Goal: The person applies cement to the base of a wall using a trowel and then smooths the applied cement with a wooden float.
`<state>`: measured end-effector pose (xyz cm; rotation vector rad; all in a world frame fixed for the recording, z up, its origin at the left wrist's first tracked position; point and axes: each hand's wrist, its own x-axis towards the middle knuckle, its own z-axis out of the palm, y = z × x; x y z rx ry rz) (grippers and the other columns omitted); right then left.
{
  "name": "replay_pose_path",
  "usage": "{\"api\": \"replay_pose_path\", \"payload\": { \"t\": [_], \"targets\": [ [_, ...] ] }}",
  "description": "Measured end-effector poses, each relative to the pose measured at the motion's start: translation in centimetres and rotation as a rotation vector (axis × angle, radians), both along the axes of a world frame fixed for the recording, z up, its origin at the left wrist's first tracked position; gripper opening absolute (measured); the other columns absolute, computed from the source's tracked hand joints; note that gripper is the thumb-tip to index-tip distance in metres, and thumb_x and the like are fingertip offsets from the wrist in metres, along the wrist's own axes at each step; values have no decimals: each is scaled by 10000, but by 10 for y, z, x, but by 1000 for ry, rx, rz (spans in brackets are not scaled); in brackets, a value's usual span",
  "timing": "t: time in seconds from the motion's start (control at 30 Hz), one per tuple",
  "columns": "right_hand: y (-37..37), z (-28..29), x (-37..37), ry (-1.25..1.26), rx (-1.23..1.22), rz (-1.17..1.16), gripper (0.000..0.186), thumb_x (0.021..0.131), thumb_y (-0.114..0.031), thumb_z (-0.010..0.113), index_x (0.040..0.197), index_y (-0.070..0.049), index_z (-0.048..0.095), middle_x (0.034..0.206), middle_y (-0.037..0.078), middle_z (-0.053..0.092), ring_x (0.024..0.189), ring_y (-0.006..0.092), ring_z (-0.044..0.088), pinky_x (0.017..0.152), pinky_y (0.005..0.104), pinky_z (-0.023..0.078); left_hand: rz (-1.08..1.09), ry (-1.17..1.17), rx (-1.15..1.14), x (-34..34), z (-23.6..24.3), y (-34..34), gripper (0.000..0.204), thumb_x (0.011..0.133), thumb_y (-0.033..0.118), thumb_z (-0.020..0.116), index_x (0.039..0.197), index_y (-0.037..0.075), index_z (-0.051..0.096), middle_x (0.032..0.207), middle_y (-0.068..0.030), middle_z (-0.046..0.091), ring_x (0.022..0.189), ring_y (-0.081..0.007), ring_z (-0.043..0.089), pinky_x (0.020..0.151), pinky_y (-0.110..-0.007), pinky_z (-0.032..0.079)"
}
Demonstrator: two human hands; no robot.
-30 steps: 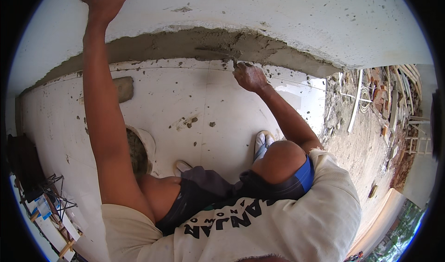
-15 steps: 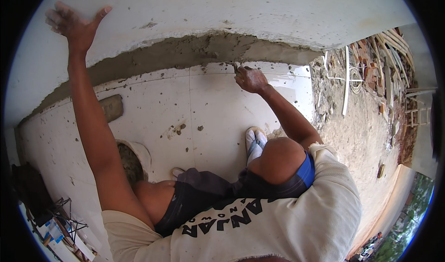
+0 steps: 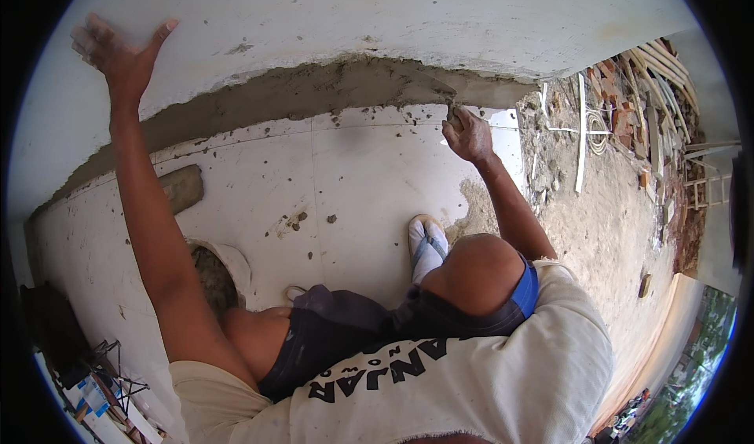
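Observation:
My left hand (image 3: 118, 55) is spread against the white wall (image 3: 314, 16), fingers apart, holding nothing. My right hand (image 3: 471, 136) is closed round the handle of a trowel (image 3: 434, 85). Its mortar-smeared blade lies against the strip of wet grey mortar (image 3: 290, 91) along the foot of the wall, near the strip's right end. The blade's outline blends with the mortar, so its far edge is hard to make out.
A mortar-coated flat board or float (image 3: 182, 189) lies on the tiled floor (image 3: 377, 169). Beside my left knee stands a bucket (image 3: 245, 267) with mortar inside. Crumbs of mortar dot the tiles. To the right are rough ground (image 3: 597, 232), pipes (image 3: 581, 134) and piled bricks (image 3: 626, 122).
My right hand has moved to the right along the mortar strip with the trowel, and more of its blade shows. My left hand remains on the wall, only slightly shifted in view.

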<state>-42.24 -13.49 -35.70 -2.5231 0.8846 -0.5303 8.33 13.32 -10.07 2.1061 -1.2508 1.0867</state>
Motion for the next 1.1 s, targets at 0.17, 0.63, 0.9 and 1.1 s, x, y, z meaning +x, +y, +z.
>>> {"api": "replay_pose_path", "payload": {
  "t": [0.17,0.63,0.9,1.1],
  "targets": [
    [60,-7,7,160,198,116,310,875,-329,687,1016,-61,623,899,186,704,819,416,686,741,507,556,-30,22,0,-30,8,27,1078,847,594,758,1603,72,193,1649,-285,97,1542,-420,82,1207,-559,263],
    [122,61,98,267,221,542,396,908,-384,681,1158,-80,640,983,190,709,918,402,682,810,508,545,823,829,136,-77,-209,464,713,966,552,615,1350,-48,594,1350,-238,615,1290,-377,558,1087,-453,436],
    [183,129,184,585,88,837,372,902,-320,714,1186,-91,642,1007,157,716,936,357,706,808,484,566,857,1226,-126,-171,-247,487,546,1009,484,539,991,-50,652,872,-208,663,825,-324,589,830,-427,480],
    [261,162,237,522,-132,1088,393,861,-274,772,1187,-77,676,967,132,713,848,351,715,752,479,574,846,1164,-286,-194,-216,458,408,1024,365,490,999,-19,626,848,-241,619,812,-359,576,824,-433,473]
  ]
}}
